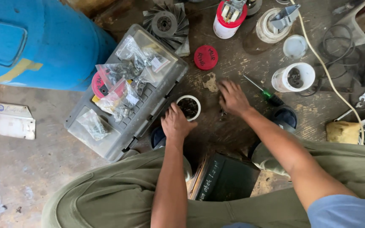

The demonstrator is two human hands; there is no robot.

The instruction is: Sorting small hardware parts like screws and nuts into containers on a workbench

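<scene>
Glossy white plastic cup (188, 107), rough floor (30, 169)

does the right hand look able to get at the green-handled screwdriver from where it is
Probably yes. The right hand rests on the dark floor just left of the green-handled screwdriver, and the strip of floor between them looks bare. The left hand is off at the small white cup.

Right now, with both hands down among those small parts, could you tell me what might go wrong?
1. The left hand steadies a small white cup of dark bits; a nudge could tip it.
2. The right hand works close to the green-handled screwdriver, whose tip could jab it.
3. Loose bags of hardware on the grey case could slide off.
</scene>
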